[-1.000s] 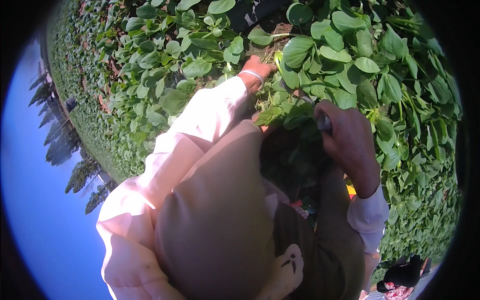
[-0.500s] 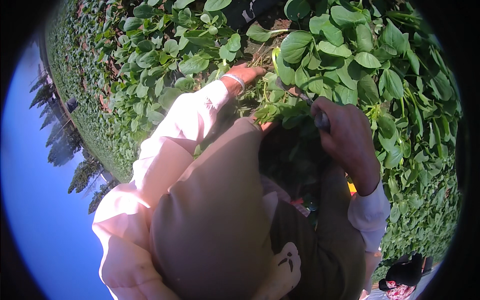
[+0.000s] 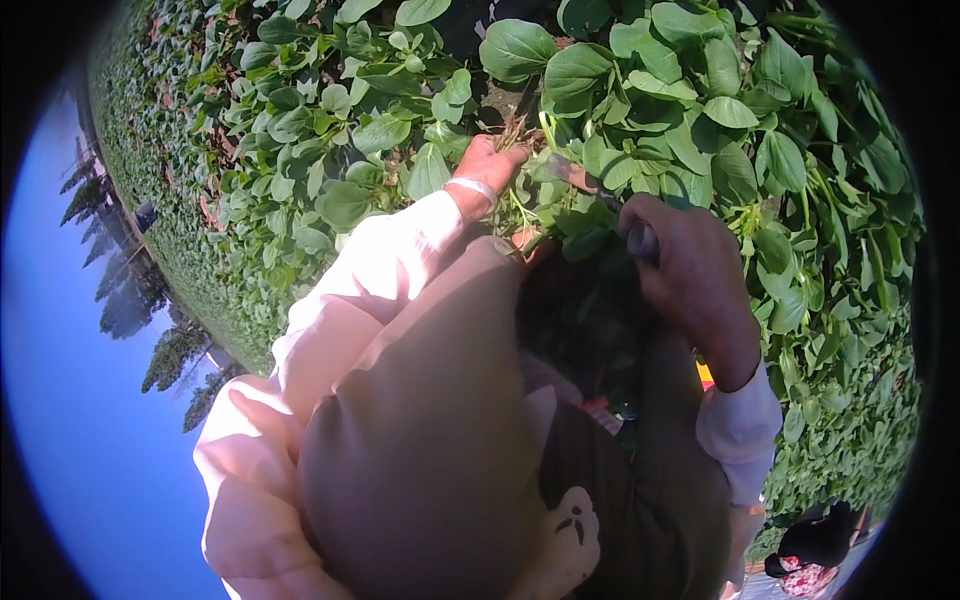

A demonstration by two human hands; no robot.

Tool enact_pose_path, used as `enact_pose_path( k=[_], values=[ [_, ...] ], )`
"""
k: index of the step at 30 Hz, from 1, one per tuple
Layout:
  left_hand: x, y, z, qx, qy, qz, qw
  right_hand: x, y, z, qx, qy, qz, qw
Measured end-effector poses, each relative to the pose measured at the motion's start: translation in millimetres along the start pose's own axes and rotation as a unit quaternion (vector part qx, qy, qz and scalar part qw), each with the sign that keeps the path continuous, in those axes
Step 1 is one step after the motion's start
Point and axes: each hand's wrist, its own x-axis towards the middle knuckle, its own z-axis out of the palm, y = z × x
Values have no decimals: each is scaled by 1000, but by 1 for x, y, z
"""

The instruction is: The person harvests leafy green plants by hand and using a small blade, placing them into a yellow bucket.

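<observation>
My left hand [image 3: 487, 165], with a pale band at its wrist, is closed round a tuft of thin brownish stems [image 3: 515, 133] low among the leafy green plants. In my right hand [image 3: 690, 270] is a knife with a dark rounded handle [image 3: 643, 240]. Its dull, brownish blade [image 3: 572, 174] points left, toward the left hand, and stays a short way apart from it. Leaves hide part of the blade. Broad-leaved plants [image 3: 680, 130] stand just beyond and to the right of the knife.
My bent knee in brown trousers [image 3: 420, 400] lies between my arms. Dense rows of green plants [image 3: 290, 110] spread to the left and right. At the lower right is a dark rounded object beside patterned red cloth [image 3: 805, 578]. Trees [image 3: 125, 290] stand at the far left.
My left hand has drawn back slightly and its fingers have closed round the thin stems. A large leaf near the blade has shifted up, leaving more of the blade visible. The right hand barely moved.
</observation>
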Motion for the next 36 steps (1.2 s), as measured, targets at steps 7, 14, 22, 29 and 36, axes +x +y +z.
enact_pose_path(
  k=[7,14,22,29,36],
  values=[
    [-45,97,-64,-183,40,240,952,-3,1,-2,-13,38,-20,999],
    [-65,117,-51,73,-84,226,968,-1,1,-1,-30,25,-16,999],
    [1,41,-24,487,-26,384,784,-2,3,-3,-14,10,1,1000],
    [16,26,-74,340,181,412,826,-1,6,-1,1,26,-8,1000],
    [20,13,-87,444,130,409,787,-3,5,0,2,46,-14,999]
  ],
)
